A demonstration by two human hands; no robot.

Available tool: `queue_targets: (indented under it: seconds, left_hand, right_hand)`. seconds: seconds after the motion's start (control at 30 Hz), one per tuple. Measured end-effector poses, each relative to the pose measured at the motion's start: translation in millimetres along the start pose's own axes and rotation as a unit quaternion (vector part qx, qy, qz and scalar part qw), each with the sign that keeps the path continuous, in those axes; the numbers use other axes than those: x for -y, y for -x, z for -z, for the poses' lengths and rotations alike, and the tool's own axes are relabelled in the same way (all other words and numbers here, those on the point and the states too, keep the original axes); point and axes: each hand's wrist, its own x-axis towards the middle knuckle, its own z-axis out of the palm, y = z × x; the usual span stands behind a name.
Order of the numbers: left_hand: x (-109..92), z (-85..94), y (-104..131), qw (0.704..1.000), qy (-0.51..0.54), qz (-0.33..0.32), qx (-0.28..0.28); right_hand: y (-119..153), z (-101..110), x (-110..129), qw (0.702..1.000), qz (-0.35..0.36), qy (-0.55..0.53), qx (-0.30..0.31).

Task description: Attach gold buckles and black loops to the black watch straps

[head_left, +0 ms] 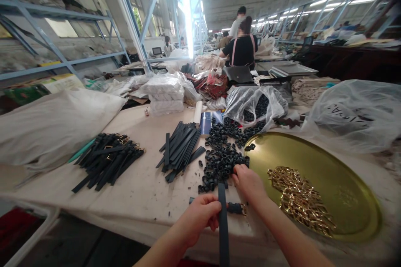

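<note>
My left hand (203, 212) pinches a dark strap (223, 233) that runs upright in view, its upper end near the loops and its lower end past the bottom of the view. At the near edge of a pile of small black strap loops (219, 154), my right hand (249, 181) has its fingertips drawn together; what they hold, if anything, is hidden. Behind the held strap lies another dark strap with a gold buckle (236, 208), partly covered by my left hand.
Plain dark straps (180, 150) and buckled straps (109, 158) form piles to the left. Gold buckles (300, 198) lie on a gold tray (351, 179) at right. A plastic bag (255, 106) of loops stands behind. Two people (242, 48) are farther back.
</note>
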Motion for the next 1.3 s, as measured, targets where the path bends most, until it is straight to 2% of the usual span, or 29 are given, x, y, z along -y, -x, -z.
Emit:
queue_targets:
  seconds: [0.1, 0.2, 0.27, 0.3, 0.33, 0.4, 0.43, 0.5, 0.57, 0.67, 0.83, 1.0, 1.1, 1.23, 1.3]
  left_hand:
    - [-5.9, 2.5, 3.8, 1.0, 0.019, -0.008, -0.006]
    - [-25.3, 6.2, 15.6, 0.997, 0.039, -0.069, -0.004]
    - [-40.2, 9.0, 26.1, 0.989, 0.065, -0.122, 0.048]
    - [-45.9, 10.0, 31.1, 0.983, 0.078, -0.138, 0.087]
    - [-49.5, 10.5, 35.3, 0.978, 0.082, -0.149, 0.122]
    - [-48.8, 9.6, 40.8, 0.975, 0.049, -0.152, 0.151]
    - [-44.6, 8.4, 41.9, 0.978, 0.021, -0.143, 0.149]
    - [-30.8, 5.1, 41.8, 0.985, -0.037, -0.113, 0.126]
    - [-14.6, 2.2, 40.3, 0.986, -0.082, -0.098, 0.111]
    - [3.4, 0.7, 38.8, 0.984, -0.109, -0.103, 0.094]
    - [9.8, 3.8, 40.4, 0.993, -0.046, -0.051, 0.094]
    - [9.6, 3.8, 43.8, 0.995, -0.011, -0.024, 0.095]
    - [9.1, 2.8, 46.0, 0.993, -0.001, -0.015, 0.115]
    - [7.4, 2.3, 48.4, 0.988, -0.029, -0.019, 0.152]
    - [7.8, 2.7, 49.4, 0.986, -0.053, -0.015, 0.158]
  right_hand:
    - [5.4, 2.9, -1.4, 1.0, 0.007, -0.024, 0.002]
    - [18.7, 12.4, -2.4, 0.997, 0.017, -0.068, 0.009]
    - [31.3, 17.1, -2.5, 0.989, 0.005, -0.144, 0.02]
    - [38.3, 18.4, -2.5, 0.975, -0.018, -0.218, 0.023]
    - [45.4, 18.9, -2.4, 0.948, -0.05, -0.312, 0.023]
    - [59.1, 18.5, -1.6, 0.853, -0.128, -0.506, 0.023]
    - [65.2, 17.8, -0.8, 0.801, -0.162, -0.576, 0.025]
    - [75.3, 16.6, 1.7, 0.736, -0.209, -0.643, 0.034]
    - [82.3, 16.1, 4.4, 0.702, -0.235, -0.671, 0.041]
    - [88.6, 17.1, 6.2, 0.675, -0.247, -0.694, 0.034]
    - [94.7, 17.3, 1.7, 0.661, -0.261, -0.703, 0.022]
    - [98.7, 12.1, -5.6, 0.682, -0.251, -0.687, 0.005]
    - [100.0, 12.5, -4.9, 0.692, -0.246, -0.678, 0.004]
    - [100.8, 16.8, 1.3, 0.709, -0.232, -0.665, 0.033]
    - [101.1, 17.8, 2.6, 0.724, -0.225, -0.651, 0.027]
